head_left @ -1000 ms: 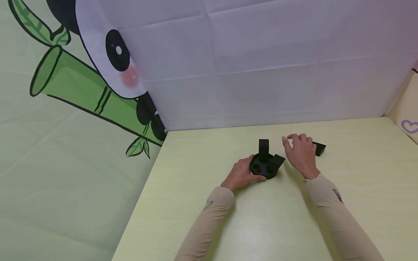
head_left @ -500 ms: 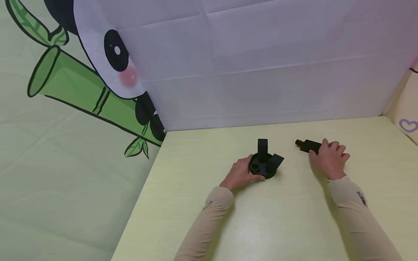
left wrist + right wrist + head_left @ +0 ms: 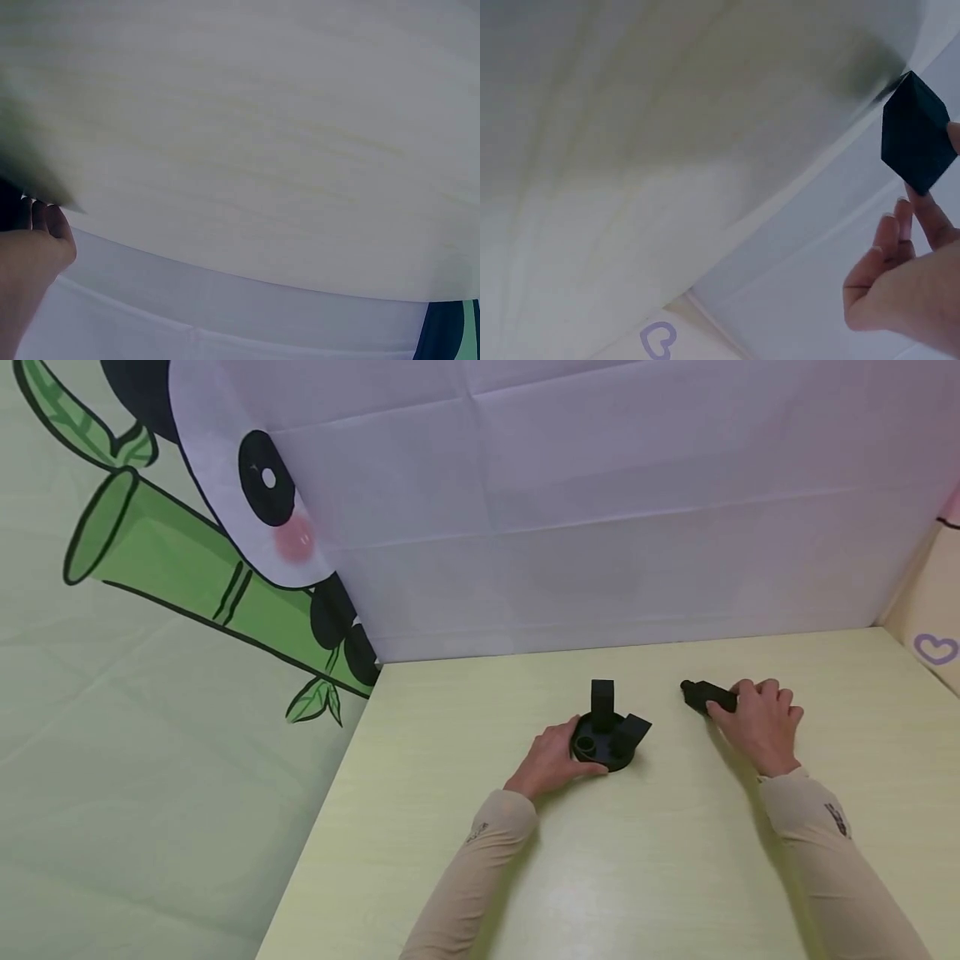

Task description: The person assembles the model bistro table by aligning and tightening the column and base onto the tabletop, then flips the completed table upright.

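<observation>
On the table, my left hand (image 3: 553, 760) grips the left side of a round black base (image 3: 602, 758), thumb at the front and fingers behind. One black rectangular block (image 3: 602, 700) stands upright on the base, and another black block (image 3: 634, 732) leans outward to the right. A round socket (image 3: 585, 745) shows at the base's left. Further right, my right hand (image 3: 761, 722) pinches a loose black block (image 3: 705, 695) with a narrow round peg at its left end. The right wrist view shows this block's flat end (image 3: 917, 135) between thumb and fingertips, apparently just above the table.
The pale wood-grain table (image 3: 622, 860) ends at a light purple cloth (image 3: 637, 560) behind. At left hangs a green cloth (image 3: 150, 735) with a printed bamboo and panda. A cream panel (image 3: 930, 602) with a purple heart stands at the right.
My right hand moved right from beside the base to the loose block and took hold of it. The block has since turned and tilted slightly. My left hand stays on the base.
</observation>
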Action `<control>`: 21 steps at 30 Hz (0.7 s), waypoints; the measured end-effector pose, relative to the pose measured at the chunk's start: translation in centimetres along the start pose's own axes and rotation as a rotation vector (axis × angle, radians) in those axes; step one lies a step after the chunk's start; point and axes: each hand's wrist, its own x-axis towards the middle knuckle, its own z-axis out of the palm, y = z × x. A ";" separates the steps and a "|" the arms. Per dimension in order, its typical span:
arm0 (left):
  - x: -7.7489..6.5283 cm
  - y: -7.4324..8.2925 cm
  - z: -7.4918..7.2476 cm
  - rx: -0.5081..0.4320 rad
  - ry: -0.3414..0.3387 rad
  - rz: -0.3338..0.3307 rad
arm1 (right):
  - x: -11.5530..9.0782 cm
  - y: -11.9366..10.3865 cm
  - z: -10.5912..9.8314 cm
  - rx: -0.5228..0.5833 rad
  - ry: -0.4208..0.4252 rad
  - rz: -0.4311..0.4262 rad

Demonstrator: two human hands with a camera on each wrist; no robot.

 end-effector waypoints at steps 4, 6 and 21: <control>0.0 -0.1 0.1 0.004 0.006 0.007 | -0.2 -0.7 0.1 0.071 0.114 -0.047; 0.0 -0.1 0.1 0.001 0.005 0.007 | -0.3 -1.2 0.1 0.125 0.165 -0.071; 0.1 -0.1 0.1 -0.022 0.007 0.007 | -0.1 -10.8 -3.0 0.355 -0.110 -0.522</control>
